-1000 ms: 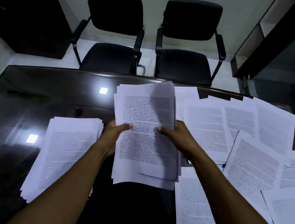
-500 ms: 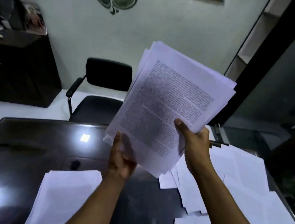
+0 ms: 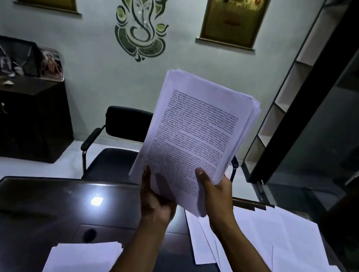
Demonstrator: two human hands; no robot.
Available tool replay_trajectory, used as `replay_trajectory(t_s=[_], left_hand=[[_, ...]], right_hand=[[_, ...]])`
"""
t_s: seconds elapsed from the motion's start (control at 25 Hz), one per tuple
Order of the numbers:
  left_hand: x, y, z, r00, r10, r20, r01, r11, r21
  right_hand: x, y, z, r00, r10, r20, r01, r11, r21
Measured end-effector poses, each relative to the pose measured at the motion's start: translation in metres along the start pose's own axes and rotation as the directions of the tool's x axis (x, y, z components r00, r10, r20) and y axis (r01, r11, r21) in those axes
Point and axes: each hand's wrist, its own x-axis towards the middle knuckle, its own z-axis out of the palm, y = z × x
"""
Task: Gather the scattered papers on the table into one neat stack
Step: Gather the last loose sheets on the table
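A bundle of printed sheets (image 3: pixel 194 135) stands nearly upright in the air above the dark table (image 3: pixel 29 208), its edges slightly fanned. My left hand (image 3: pixel 157 198) holds its lower left corner from below. My right hand (image 3: pixel 216 194) grips its lower right edge, thumb on the printed face. A neat stack of papers (image 3: pixel 84 259) lies on the table at the lower left. Scattered loose sheets (image 3: pixel 273 249) overlap across the right side of the table.
A black office chair (image 3: pixel 113 150) stands behind the table's far edge. A dark cabinet (image 3: pixel 22 116) with clutter on top is at the left wall. Shelving and a dark partition (image 3: pixel 313 107) rise on the right. The table's right edge runs close to the loose sheets.
Both hands have lifted the bundle off the table and tipped it upright. The view has tilted up toward the wall, and the bundle's edges look more even than half a second ago.
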Motion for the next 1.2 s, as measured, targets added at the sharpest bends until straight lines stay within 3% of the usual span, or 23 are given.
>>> replay_trajectory(t_s=[0.12, 0.28, 0.48, 0.6, 0.68, 0.76, 0.88, 1.0, 1.2], left_hand=[[-0.005, 0.016, -0.006, 0.993, 0.108, -0.056, -0.103, 0.992, 0.077], [-0.025, 0.028, 0.010, 0.979, 0.188, -0.082, -0.165, 0.959, 0.233], [-0.033, 0.057, -0.002, 0.980, 0.188, -0.059, -0.152, 0.912, 0.380], [-0.039, 0.100, -0.033, 0.995, 0.102, 0.014, -0.096, 0.872, 0.480], [-0.045, 0.119, -0.059, 0.998, 0.066, -0.005, -0.048, 0.779, 0.626], [-0.051, 0.128, -0.102, 0.993, 0.053, -0.101, 0.048, 0.610, 0.791], [-0.074, 0.132, -0.186, 0.953, 0.133, -0.274, 0.198, 0.412, 0.890], [-0.109, 0.144, -0.255, 0.892, 0.237, -0.384, 0.302, 0.318, 0.899], [-0.144, 0.169, -0.299, 0.801, 0.348, -0.487, 0.407, 0.280, 0.869]], right_hand=[[0.000, -0.008, -0.004, 1.000, -0.014, -0.019, 0.014, 1.000, 0.015], [-0.008, -0.014, 0.001, 0.997, -0.048, 0.065, 0.048, 0.999, 0.001], [-0.010, -0.019, 0.000, 1.000, 0.009, 0.015, -0.009, 1.000, 0.003], [-0.012, -0.008, -0.013, 0.982, 0.094, 0.164, -0.076, 0.991, -0.113], [-0.022, 0.017, -0.014, 0.944, 0.189, 0.270, -0.142, 0.973, -0.184], [-0.044, 0.061, -0.004, 0.881, 0.329, 0.339, -0.259, 0.936, -0.237], [-0.094, 0.135, 0.023, 0.797, 0.480, 0.366, -0.369, 0.867, -0.336], [-0.145, 0.195, 0.054, 0.755, 0.545, 0.364, -0.387, 0.819, -0.422], [-0.191, 0.249, 0.099, 0.643, 0.635, 0.427, -0.458, 0.767, -0.450]])
